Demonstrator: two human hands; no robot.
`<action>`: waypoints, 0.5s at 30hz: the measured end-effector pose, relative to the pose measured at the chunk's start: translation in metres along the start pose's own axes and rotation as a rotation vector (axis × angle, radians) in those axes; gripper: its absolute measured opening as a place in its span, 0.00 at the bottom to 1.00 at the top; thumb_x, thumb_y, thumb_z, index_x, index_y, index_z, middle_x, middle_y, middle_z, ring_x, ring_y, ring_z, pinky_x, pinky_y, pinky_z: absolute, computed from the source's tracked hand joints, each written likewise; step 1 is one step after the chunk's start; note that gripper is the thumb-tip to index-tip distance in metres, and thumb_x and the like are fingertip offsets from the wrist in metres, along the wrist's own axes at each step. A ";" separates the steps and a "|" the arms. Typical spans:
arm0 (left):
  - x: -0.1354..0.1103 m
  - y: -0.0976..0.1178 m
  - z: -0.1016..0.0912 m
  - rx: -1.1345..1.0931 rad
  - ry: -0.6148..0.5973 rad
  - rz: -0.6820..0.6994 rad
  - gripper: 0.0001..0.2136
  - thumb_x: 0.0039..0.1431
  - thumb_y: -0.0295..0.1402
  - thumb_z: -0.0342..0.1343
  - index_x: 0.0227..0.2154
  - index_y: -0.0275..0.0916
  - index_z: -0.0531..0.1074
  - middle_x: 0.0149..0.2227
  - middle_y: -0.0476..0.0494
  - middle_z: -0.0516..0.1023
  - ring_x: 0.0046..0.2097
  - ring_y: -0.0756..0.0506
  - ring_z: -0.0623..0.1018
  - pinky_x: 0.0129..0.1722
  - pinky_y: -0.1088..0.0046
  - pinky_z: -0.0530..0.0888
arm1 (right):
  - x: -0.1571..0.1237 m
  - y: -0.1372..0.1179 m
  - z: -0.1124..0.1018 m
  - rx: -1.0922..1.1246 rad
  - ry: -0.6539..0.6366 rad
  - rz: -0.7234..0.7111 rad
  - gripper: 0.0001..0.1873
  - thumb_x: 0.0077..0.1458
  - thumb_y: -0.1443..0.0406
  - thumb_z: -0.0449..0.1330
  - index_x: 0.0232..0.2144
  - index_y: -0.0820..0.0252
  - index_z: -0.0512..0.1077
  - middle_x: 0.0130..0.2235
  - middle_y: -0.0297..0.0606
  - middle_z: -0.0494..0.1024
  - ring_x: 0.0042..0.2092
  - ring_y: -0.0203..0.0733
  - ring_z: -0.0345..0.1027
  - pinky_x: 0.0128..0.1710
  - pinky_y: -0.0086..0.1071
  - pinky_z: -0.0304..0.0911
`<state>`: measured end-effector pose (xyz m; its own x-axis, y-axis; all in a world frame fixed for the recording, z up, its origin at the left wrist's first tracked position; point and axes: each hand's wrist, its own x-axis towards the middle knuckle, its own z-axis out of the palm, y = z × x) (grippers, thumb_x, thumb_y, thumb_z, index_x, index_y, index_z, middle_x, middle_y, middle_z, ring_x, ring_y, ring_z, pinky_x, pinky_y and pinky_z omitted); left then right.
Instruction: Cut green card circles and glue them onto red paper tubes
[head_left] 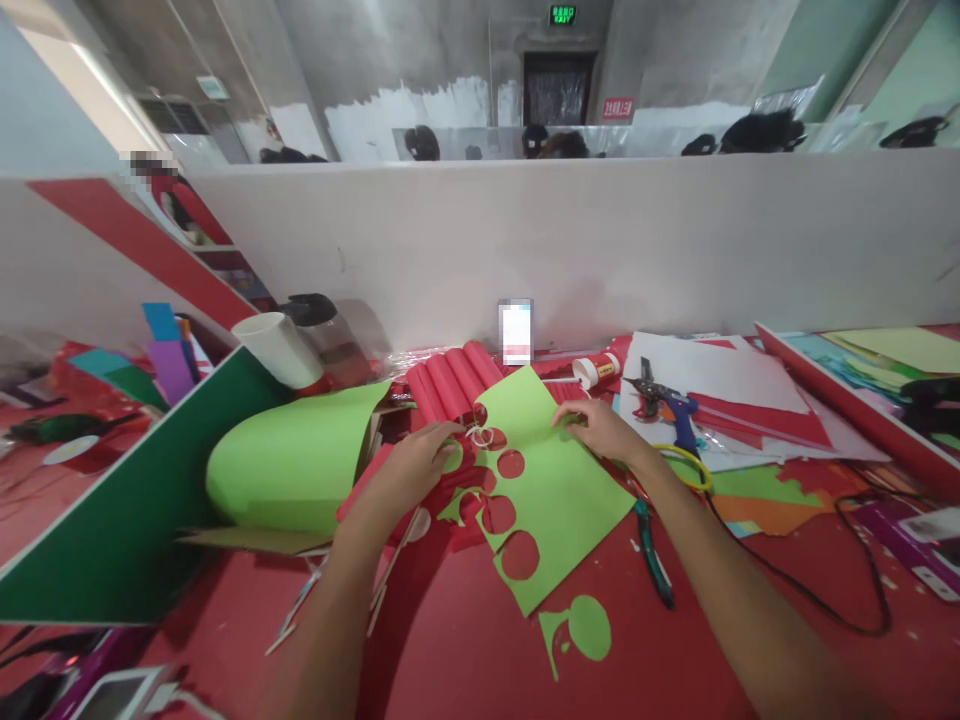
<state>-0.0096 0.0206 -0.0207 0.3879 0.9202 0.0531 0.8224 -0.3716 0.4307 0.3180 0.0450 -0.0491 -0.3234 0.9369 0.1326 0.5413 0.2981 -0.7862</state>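
Observation:
A bright green sheet of paper lies tilted on the red table, with a row of round holes cut along its left side. My right hand has its fingers curled closed at the sheet's upper right edge. Left of the sheet, my left hand is closed at the fingertips on a small green paper circle. A thin white string loop sits just beyond those fingertips. Below the sheet lie a cut green circle and a scrap. Red paper rolls are behind my left hand.
A large green paper cylinder rests at left beside a dark green board. Pliers, a blue glue gun with its cable, and stacked papers are at right. A phone stands against the white partition.

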 end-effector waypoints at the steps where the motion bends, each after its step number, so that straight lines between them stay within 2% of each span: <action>1: 0.001 0.000 0.002 0.032 -0.030 0.013 0.16 0.68 0.31 0.43 0.51 0.44 0.73 0.54 0.41 0.79 0.52 0.40 0.79 0.50 0.68 0.72 | 0.000 0.001 0.000 -0.005 0.005 0.012 0.16 0.49 0.72 0.56 0.38 0.60 0.79 0.38 0.38 0.81 0.36 0.42 0.72 0.39 0.34 0.64; 4: 0.004 0.002 0.008 0.143 -0.122 0.041 0.16 0.68 0.30 0.42 0.46 0.42 0.76 0.49 0.40 0.80 0.47 0.41 0.80 0.44 0.69 0.73 | -0.002 0.002 -0.002 0.003 0.008 0.039 0.16 0.50 0.71 0.58 0.42 0.60 0.78 0.42 0.40 0.81 0.40 0.44 0.73 0.43 0.35 0.65; 7: 0.008 0.000 0.015 0.215 -0.155 0.080 0.16 0.69 0.28 0.42 0.45 0.42 0.76 0.47 0.39 0.80 0.46 0.41 0.80 0.44 0.68 0.72 | -0.003 0.002 -0.007 0.030 0.002 0.056 0.16 0.51 0.69 0.60 0.44 0.60 0.77 0.46 0.42 0.81 0.45 0.45 0.74 0.47 0.37 0.66; 11: 0.012 -0.009 0.025 0.240 -0.132 0.132 0.18 0.67 0.22 0.42 0.51 0.41 0.73 0.50 0.38 0.78 0.47 0.40 0.79 0.45 0.66 0.73 | -0.006 0.000 -0.009 0.060 -0.017 0.072 0.12 0.53 0.68 0.60 0.42 0.59 0.77 0.45 0.42 0.81 0.46 0.48 0.75 0.48 0.40 0.67; 15: 0.011 -0.017 0.034 0.315 -0.074 0.147 0.26 0.59 0.14 0.43 0.53 0.42 0.72 0.53 0.38 0.76 0.49 0.40 0.79 0.48 0.64 0.74 | -0.009 0.000 -0.005 0.034 -0.016 0.086 0.07 0.55 0.68 0.60 0.35 0.57 0.77 0.45 0.43 0.81 0.54 0.53 0.72 0.54 0.43 0.64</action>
<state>-0.0056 0.0331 -0.0579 0.5314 0.8468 0.0237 0.8390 -0.5300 0.1232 0.3255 0.0373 -0.0474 -0.2893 0.9557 0.0545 0.5411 0.2102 -0.8143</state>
